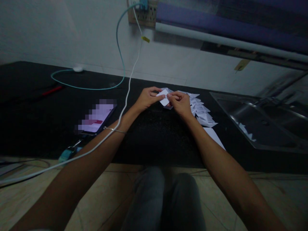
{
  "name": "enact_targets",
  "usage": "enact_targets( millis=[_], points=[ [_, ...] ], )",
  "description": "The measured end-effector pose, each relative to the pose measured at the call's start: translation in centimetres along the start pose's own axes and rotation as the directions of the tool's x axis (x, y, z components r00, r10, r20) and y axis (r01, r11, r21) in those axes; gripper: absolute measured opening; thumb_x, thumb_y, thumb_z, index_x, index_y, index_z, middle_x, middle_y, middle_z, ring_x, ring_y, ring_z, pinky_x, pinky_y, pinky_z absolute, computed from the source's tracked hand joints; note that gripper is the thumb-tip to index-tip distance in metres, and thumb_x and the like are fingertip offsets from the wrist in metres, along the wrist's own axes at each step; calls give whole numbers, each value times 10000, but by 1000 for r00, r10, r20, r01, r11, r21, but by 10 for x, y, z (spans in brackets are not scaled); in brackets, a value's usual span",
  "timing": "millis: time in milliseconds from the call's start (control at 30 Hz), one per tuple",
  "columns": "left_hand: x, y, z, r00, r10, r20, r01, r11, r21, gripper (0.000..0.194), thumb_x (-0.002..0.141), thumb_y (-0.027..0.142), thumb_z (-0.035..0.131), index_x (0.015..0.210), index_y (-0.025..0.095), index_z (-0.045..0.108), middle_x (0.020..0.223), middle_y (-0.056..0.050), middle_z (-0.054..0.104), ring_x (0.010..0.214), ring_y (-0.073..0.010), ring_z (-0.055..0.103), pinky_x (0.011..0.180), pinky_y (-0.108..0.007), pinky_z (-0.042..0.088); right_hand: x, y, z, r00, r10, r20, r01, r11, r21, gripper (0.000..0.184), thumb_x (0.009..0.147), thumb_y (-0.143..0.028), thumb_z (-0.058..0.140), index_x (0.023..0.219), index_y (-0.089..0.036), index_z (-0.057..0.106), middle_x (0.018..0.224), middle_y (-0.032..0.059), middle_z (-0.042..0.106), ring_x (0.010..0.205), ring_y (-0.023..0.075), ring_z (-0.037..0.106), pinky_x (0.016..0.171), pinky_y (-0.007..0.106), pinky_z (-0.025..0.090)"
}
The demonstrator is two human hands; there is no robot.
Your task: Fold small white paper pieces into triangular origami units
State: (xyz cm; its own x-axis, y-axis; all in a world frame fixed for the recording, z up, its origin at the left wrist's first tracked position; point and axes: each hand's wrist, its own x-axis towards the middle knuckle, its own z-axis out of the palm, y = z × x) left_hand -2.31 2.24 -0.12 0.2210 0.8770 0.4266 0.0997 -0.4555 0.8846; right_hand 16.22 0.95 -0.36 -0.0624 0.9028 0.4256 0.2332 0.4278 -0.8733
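Both my hands meet over the far middle of a black counter (36, 106). My left hand (147, 98) pinches the left edge of a small white paper piece (164, 97), fingers closed on it. My right hand (180, 103) grips the same paper from the right, thumb and fingers pressed together. Just right of my hands lies a pile of folded white paper triangles (201, 112). A flat white sheet (215, 137) rests nearer the counter's front edge, beside my right forearm.
A lit phone (97, 120) lies left of my left forearm, with a white cable (127, 96) running to a wall socket (141, 14). A teal cable (96, 87) loops at the back left. A steel sink (262, 122) sits at the right.
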Motion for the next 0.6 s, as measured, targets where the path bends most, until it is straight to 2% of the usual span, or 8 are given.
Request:
enact_targets(
  millis=[133, 367, 500, 600],
  points=[
    [-2, 2, 1, 999, -19, 26, 19, 1000, 1, 248, 763, 320, 772, 893, 114, 727, 811, -96, 730, 776, -179, 663, 634, -271, 500, 0, 3, -1, 1000, 1, 0, -1, 1000, -24, 320, 790, -525, 714, 808, -206, 692, 628, 26, 670, 577, 166, 634, 565, 321, 543],
    [2, -7, -3, 1000, 9, 14, -10, 999, 39, 238, 729, 361, 796, 770, 137, 727, 670, -49, 681, 668, -133, 613, 533, -222, 425, -3, 2, 2, 1000, 21, 15, -20, 999, -37, 336, 812, -526, 703, 822, -190, 694, 623, 48, 667, 569, 174, 641, 567, 333, 546],
    [1, -1, -4, 1000, 19, 16, -19, 999, 37, 270, 754, 404, 784, 826, 144, 760, 709, -57, 702, 670, -134, 614, 526, -225, 431, -3, 1, 2, 998, 59, 9, -59, 997, -40, 394, 796, -604, 701, 870, -217, 697, 582, 33, 647, 547, 188, 641, 549, 342, 545],
    [-1, 4, -2, 997, -1, 79, 0, 1000, 17, 294, 809, 446, 738, 865, 160, 775, 741, -68, 715, 664, -134, 620, 508, -227, 436, -2, 3, 0, 998, 60, -36, -61, 997, -49, 431, 781, -664, 684, 864, -242, 699, 521, 4, 604, 510, 189, 627, 525, 342, 533]
  ],
)
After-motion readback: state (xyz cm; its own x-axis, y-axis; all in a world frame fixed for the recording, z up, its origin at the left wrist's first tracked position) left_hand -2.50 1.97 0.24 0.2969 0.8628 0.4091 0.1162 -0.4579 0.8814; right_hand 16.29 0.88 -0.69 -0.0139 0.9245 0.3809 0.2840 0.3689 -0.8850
